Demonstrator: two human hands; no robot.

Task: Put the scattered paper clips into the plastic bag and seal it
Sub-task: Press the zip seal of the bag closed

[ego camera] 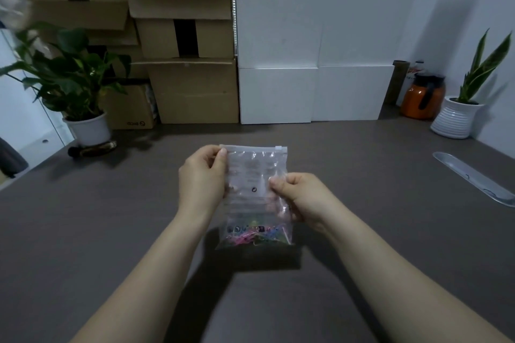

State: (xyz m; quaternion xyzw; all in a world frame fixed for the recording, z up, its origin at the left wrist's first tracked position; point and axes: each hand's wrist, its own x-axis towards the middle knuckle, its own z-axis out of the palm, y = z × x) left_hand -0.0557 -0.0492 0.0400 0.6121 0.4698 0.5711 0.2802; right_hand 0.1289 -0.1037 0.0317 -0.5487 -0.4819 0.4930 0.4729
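Observation:
A clear plastic bag (252, 175) with a white zip strip and slider along its top hangs upright above the dark table (376, 217). Several coloured paper clips (255, 234) lie bunched at its bottom. My left hand (202, 178) pinches the bag's upper left edge, thumb near the strip. My right hand (299, 196) grips the bag's right side at mid height, crumpling the film. The slider sits at the strip's right end; I cannot tell whether the strip is closed.
Stacked cardboard boxes (181, 36) and white panels (306, 78) stand at the back. A leafy potted plant (72, 78) sits at the left, a ribbed white pot with a plant (457, 117) and an orange jug (423, 97) at the right. A grey cable slot (473, 178) lies in the tabletop.

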